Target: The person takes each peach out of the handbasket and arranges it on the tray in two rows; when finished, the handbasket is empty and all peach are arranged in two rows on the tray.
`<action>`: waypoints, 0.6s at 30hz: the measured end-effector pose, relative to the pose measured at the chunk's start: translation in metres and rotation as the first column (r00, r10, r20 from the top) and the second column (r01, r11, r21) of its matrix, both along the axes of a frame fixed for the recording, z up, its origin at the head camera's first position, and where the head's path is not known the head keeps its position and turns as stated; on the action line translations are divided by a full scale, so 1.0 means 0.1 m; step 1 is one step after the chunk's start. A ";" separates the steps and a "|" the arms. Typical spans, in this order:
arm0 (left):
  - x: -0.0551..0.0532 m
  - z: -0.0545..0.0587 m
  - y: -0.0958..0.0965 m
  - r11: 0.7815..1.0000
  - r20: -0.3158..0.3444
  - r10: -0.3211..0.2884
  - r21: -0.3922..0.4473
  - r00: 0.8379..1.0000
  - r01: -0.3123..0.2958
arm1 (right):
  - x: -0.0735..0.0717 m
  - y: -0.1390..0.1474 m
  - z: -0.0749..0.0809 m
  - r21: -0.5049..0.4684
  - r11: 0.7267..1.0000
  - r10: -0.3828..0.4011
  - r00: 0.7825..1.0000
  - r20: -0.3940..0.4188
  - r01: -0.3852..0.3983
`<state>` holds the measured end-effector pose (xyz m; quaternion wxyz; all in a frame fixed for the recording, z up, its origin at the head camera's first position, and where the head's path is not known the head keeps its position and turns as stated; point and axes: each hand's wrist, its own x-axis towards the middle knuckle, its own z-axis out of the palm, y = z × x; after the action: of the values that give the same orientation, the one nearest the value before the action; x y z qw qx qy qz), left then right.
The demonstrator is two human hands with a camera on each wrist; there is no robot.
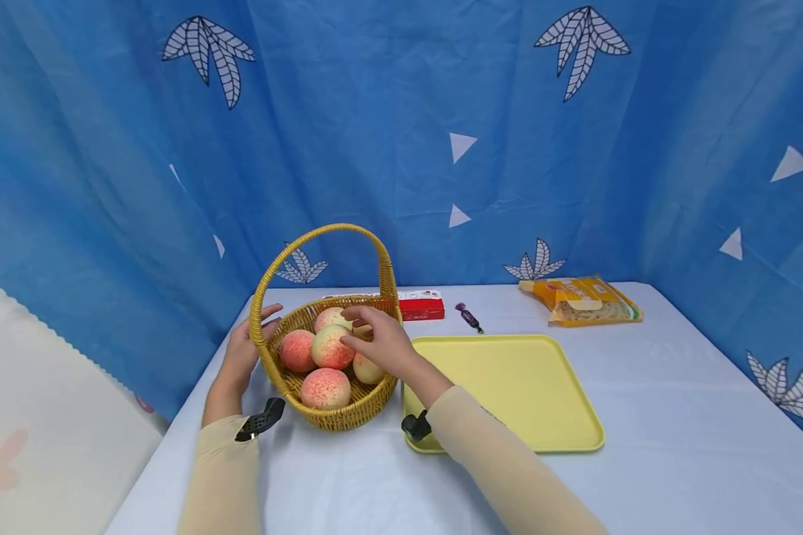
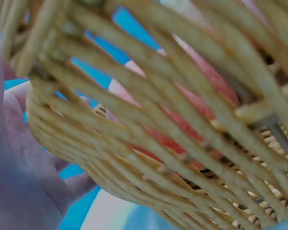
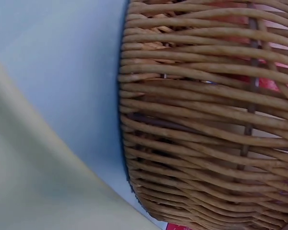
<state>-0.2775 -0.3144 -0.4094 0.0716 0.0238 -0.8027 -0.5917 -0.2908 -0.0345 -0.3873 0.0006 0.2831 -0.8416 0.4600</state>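
A wicker basket (image 1: 334,425) with a tall arched handle stands on the left part of the table, holding several peaches (image 1: 326,388). At its left side is my left hand (image 1: 242,348), fingers spread loosely along the wall near the handle's base. The left wrist view shows the open palm (image 2: 24,167) beside the weave, with some fingers hidden behind it. My right hand (image 1: 389,343) reaches over the right rim, its bent fingers above the peaches and nothing visibly gripped. In the right wrist view the woven wall (image 3: 201,105) hides that hand.
Right of the basket lies a yellow tray (image 1: 508,386), partly under my right forearm. Behind are a red and white box (image 1: 423,306) and a purple wrapped candy (image 1: 468,318). A yellow food package (image 1: 592,301) lies at the back right, before a blue curtain (image 1: 401,148).
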 end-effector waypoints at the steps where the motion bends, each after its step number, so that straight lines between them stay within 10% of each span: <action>1: 0.00 -0.01 0.00 1.000 0.000 -0.010 0.000 1.000 0.010 | 0.00 -0.01 0.00 0.036 0.999 -0.005 1.000 -0.001 0.005; 8: -0.04 -0.13 0.03 0.999 0.026 -0.021 -0.025 0.999 0.022 | 0.01 -0.04 -0.01 0.293 0.956 -0.001 0.996 -0.084 0.026; 18: -0.03 -0.29 0.06 0.984 0.035 -0.036 0.176 0.999 0.029 | 0.00 -0.05 -0.04 0.435 0.900 0.037 0.988 -0.150 0.032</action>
<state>-0.2805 -0.3084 -0.4387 0.0443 0.0280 -0.7488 -0.6607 -0.2905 -0.0399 -0.3913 0.0017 0.3118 -0.9203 0.2365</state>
